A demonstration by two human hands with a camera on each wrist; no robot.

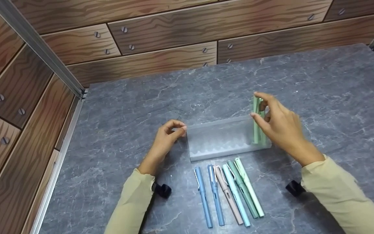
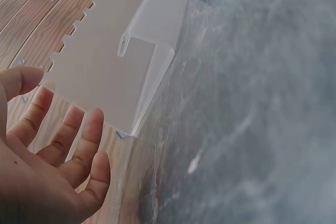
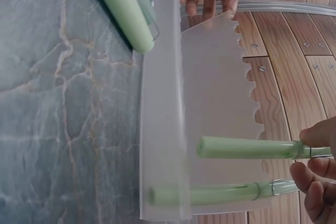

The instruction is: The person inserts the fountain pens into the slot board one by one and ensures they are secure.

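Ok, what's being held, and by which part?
The right hand pinches a light green pen by its clip end; the left hand pinches the translucent stand at its upper corner.

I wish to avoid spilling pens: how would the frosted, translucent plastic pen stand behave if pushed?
The pen stand is probably stiff: its tall notched panel looks flat where the left hand pinches a corner. Likely light, as its plastic looks thin. Pushed high, it might tip, since that panel rises above the front lip.
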